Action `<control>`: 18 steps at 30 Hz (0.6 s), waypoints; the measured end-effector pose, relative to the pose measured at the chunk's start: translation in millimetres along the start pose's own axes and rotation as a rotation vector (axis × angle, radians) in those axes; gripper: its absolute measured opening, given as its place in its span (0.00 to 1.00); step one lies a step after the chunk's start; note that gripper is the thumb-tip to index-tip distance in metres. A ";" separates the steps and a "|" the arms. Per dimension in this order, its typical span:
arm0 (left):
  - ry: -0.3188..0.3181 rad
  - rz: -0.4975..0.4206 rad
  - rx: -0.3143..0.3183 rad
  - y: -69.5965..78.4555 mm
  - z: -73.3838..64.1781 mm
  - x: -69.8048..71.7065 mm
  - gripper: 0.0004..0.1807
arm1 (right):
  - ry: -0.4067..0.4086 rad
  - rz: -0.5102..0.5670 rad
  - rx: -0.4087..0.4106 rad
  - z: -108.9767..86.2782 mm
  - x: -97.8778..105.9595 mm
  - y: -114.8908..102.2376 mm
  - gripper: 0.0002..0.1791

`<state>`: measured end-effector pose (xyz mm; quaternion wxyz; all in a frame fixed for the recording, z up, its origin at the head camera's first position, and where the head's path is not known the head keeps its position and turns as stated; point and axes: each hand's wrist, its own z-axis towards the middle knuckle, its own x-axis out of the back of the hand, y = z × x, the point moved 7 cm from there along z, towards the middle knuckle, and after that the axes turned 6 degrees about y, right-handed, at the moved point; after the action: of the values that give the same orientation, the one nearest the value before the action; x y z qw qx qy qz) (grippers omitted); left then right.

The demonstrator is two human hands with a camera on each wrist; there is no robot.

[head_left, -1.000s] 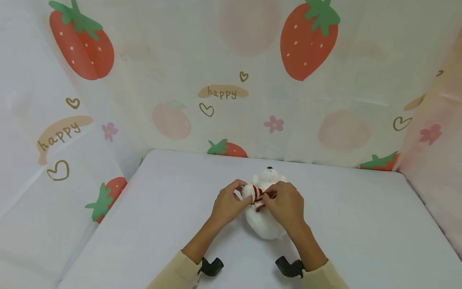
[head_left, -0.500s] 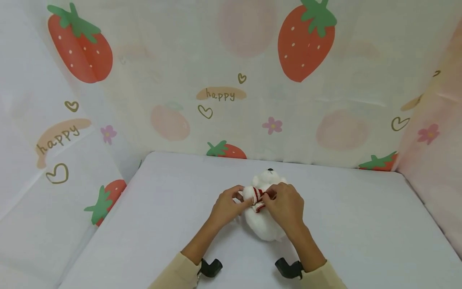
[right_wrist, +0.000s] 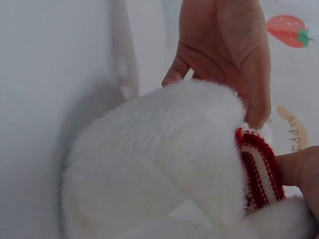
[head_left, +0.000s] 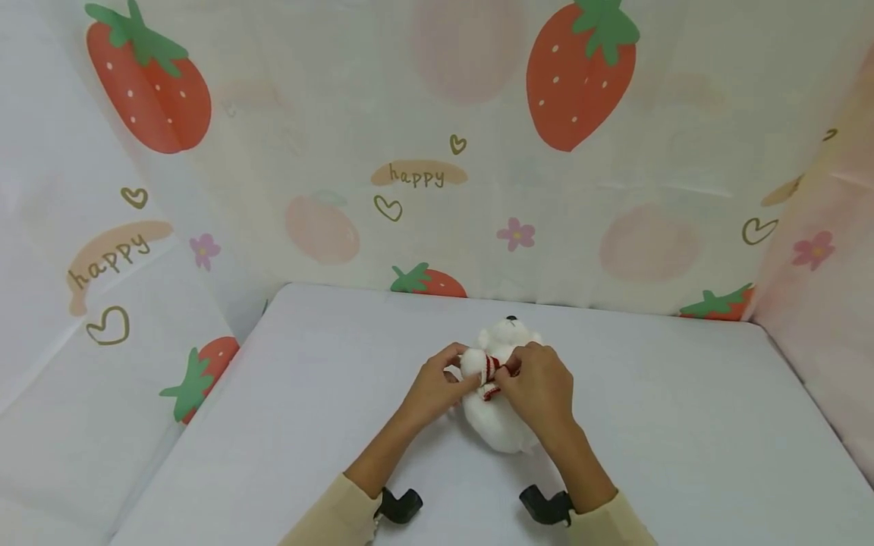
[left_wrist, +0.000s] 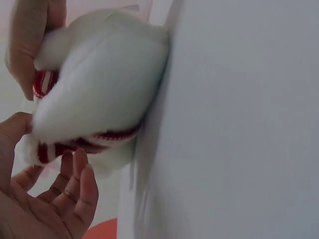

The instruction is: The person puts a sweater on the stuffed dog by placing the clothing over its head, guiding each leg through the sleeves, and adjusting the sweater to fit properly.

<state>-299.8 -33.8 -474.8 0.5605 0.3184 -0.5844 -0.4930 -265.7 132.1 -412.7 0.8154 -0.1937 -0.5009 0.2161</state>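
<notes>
Plainly, both hands are occupied. The left hand [head_left: 437, 388] grasps the white plush toy [head_left: 497, 426] at a rounded, furry part on its side, thumb on the near side and fingers beyond. The right hand [head_left: 542, 388] pinches the striped knit [head_left: 491, 368], red and white, on the toy's front; its own thumb and curled fingers cover the spot where they meet the knit from the head view. The toy lies on the worktop [head_left: 683, 425] between the hands, its dark nose [head_left: 510, 318] pointing away from the person; the right hand hides much of that side of its body.

The left wrist view gives what the head view cannot: the left fingertips touch the knit from the side, with the thumb against the fur opposite, and a band of stripes runs down toward the worktop. The right hand is cut off there at the top. From the right wrist, the ribbed stripes show clearly, while the right hand is cropped by the frame edge and the left fingers partly vanish behind the fur. The toy's face appears in neither wrist view.

Farther out, pale sleeves [head_left: 334, 512] run off the bottom edge, beside black wrist pieces [head_left: 401, 506]. Behind the worktop stands a strawberry-printed backdrop [head_left: 307, 129], cropped above.
</notes>
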 end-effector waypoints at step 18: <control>0.027 0.191 -0.108 9.1 -2.8 2.4 0.24 | -0.178 0.185 0.017 7.0 11.5 6.8 0.07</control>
<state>-295.8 -33.8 -465.8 0.6291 0.2371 -0.5772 -0.4635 -268.4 144.7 -404.9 0.7460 -0.2122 -0.5493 0.3111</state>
